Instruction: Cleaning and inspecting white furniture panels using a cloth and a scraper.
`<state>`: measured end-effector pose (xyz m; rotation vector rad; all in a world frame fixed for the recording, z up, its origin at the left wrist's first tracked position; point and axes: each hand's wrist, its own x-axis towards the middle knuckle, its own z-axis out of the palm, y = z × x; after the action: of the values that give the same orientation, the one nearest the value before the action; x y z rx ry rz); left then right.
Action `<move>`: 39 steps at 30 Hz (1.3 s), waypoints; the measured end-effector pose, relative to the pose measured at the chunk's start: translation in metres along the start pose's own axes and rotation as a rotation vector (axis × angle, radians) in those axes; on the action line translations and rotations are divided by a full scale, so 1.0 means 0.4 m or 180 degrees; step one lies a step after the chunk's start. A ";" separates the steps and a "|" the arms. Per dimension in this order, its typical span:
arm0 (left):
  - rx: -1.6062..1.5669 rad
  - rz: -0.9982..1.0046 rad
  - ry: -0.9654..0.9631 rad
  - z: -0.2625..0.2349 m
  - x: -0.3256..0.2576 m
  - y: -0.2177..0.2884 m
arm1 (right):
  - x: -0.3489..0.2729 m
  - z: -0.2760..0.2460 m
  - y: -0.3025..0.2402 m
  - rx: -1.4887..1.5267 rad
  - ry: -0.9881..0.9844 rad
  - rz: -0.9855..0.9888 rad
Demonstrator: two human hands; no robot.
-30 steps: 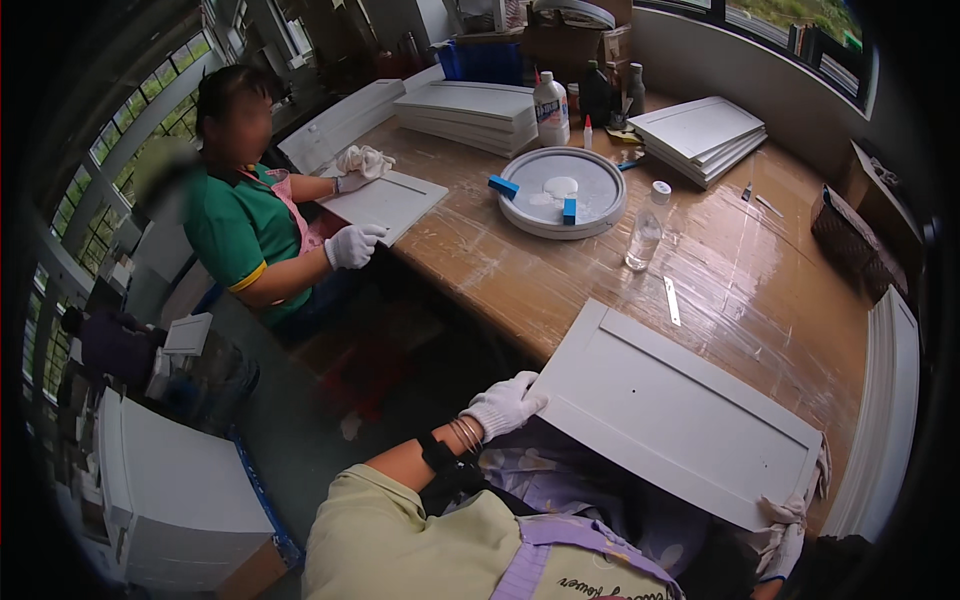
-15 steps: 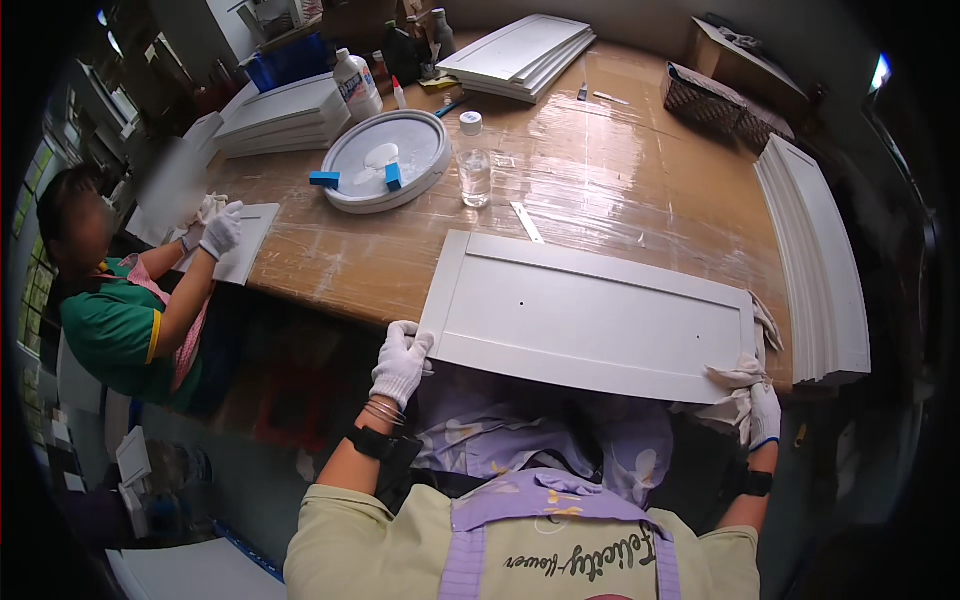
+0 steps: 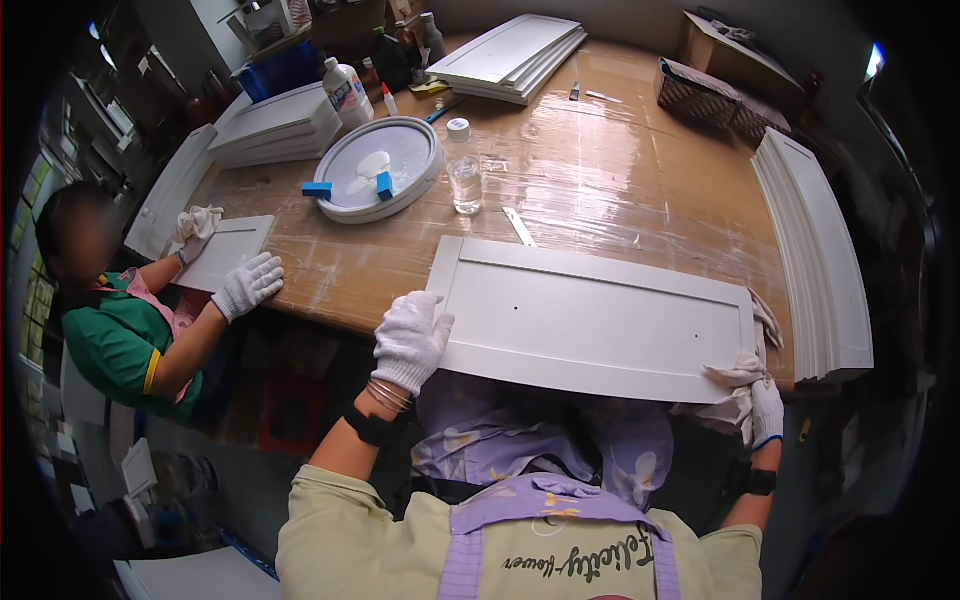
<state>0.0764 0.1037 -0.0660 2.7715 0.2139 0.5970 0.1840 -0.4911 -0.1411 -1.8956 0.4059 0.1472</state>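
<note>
Both hands, left (image 3: 410, 338) and right (image 3: 752, 392), still grip white panel (image 3: 595, 320) ends, panel now squarer

A glossy wooden table (image 3: 620, 170) (plastic-wrapped) near daylit windows (image 3: 30, 290).

round tray (image 3: 420, 185), glass (image 3: 466, 185), basket (image 3: 700, 88)
</note>
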 end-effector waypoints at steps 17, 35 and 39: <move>0.0530 0.0365 -0.1572 0.242 0.362 0.163 | -0.007 -0.002 0.036 -0.0250 0.0313 -0.0081; 0.0333 0.0041 -0.0619 0.121 -0.034 -0.138 | -0.007 0.019 0.018 0.0541 0.0417 0.0103; 0.0049 -0.0253 -0.0224 0.135 -0.050 -0.139 | -0.030 -0.031 0.005 0.0686 0.0215 0.0025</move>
<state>0.0767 0.1385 -0.1381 2.7782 0.3128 0.4790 0.1707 -0.5007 -0.1349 -1.6900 0.4568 0.0426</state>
